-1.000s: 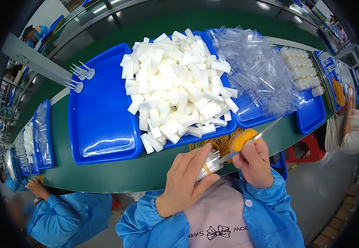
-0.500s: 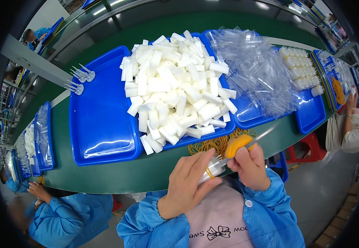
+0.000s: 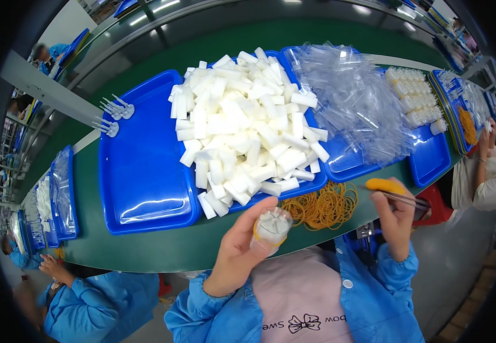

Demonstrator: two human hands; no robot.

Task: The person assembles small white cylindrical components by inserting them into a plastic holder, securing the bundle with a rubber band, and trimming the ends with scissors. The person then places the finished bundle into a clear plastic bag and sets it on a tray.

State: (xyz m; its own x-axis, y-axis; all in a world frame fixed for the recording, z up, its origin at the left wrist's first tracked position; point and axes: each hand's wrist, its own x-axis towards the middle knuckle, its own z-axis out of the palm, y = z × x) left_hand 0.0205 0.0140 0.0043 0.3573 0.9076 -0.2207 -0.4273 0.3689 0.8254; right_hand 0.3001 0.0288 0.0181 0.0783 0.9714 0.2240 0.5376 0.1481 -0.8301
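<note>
My left hand (image 3: 242, 248) grips a short bundle of clear tubes (image 3: 272, 228), with white material at its end and a yellow rubber band around it. The bundle's round end tilts upward. To the right, my right hand (image 3: 395, 223) is closed on a slim metal tool with a yellow grip (image 3: 385, 186). Its shank points right and looks like tweezers, though its tips are not clear. Between my hands, a heap of yellow rubber bands (image 3: 323, 207) lies on the green table. Beyond it, white foam-like blocks (image 3: 248, 126) are piled in a blue tray.
A blue tray (image 3: 145, 171) on the left has white pronged pieces (image 3: 118, 107) at its corner. Clear tubes (image 3: 354, 103) fill another tray. Banded bundles (image 3: 414, 94) stand far right. Co-workers sit left and right; a red stool (image 3: 435, 206) stands beyond my right hand.
My right hand has moved right with the metal tool, away from the bundle. My left hand has tipped the bundle so its end faces up. The rubber-band heap is more exposed.
</note>
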